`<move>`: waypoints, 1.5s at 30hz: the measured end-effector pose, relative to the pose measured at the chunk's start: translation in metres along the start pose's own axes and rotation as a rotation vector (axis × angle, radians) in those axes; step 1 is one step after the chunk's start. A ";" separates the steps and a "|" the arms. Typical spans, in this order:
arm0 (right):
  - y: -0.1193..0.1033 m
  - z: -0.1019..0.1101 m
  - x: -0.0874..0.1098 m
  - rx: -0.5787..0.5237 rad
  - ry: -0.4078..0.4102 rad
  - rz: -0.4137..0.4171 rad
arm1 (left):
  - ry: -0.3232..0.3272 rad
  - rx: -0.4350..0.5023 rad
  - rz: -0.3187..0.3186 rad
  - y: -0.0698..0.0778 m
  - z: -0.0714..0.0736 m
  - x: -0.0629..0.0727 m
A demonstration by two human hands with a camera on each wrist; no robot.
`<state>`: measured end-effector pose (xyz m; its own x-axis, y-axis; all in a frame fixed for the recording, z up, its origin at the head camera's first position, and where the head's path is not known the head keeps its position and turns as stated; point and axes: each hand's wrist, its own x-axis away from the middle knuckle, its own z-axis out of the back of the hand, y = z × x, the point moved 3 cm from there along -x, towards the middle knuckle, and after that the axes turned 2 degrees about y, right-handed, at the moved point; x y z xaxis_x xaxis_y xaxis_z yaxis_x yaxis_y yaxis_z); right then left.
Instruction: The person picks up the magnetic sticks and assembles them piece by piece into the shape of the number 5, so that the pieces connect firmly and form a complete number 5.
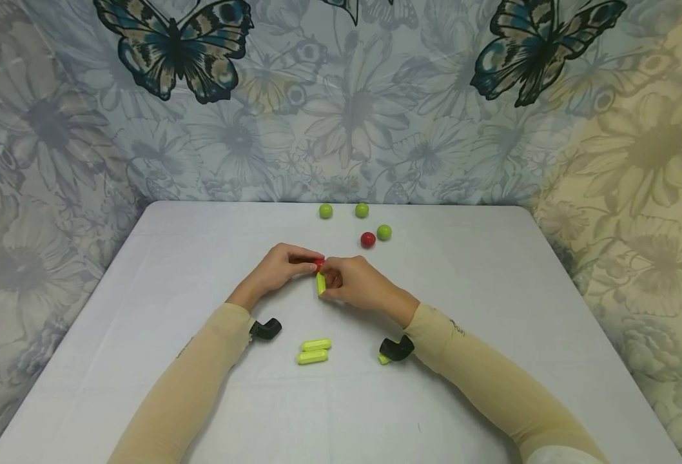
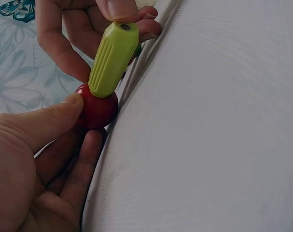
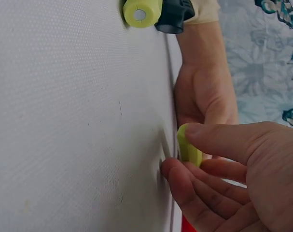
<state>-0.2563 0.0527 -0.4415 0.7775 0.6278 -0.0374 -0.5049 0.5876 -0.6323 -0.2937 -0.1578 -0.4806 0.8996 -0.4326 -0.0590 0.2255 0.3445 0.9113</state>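
My left hand (image 1: 276, 269) pinches a red ball (image 2: 100, 113) between thumb and fingertips, above the middle of the white table. A ribbed lime-green rod (image 2: 112, 60) with a small dark round spot on its end is in my right hand (image 1: 361, 283), the thumb on one end. The rod's other end meets the ball's surface in the left wrist view. In the right wrist view, the fingers cover much of the rod (image 3: 188, 147), and the ball is hidden behind them.
Two more lime-green rods (image 1: 312, 356) lie side by side on the white table (image 1: 341, 412), nearer the body. Another lime-green piece (image 1: 383, 359) is partly hidden by the right black wrist camera (image 1: 396, 348). Toward the back are three green balls (image 1: 361, 210) and another red ball (image 1: 367, 240).
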 end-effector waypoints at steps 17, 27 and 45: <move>-0.002 -0.003 -0.002 0.075 -0.017 0.022 | 0.003 -0.002 0.025 -0.003 0.000 0.002; 0.000 0.024 0.003 0.006 -0.016 0.057 | 0.004 -0.006 0.027 -0.001 -0.001 0.003; 0.047 0.164 -0.014 0.129 0.070 -0.051 | 0.018 -0.027 0.059 0.000 0.001 0.000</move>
<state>-0.3524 0.1547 -0.3438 0.8254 0.5609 -0.0639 -0.5043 0.6818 -0.5299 -0.2937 -0.1587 -0.4803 0.9184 -0.3955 -0.0132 0.1817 0.3916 0.9020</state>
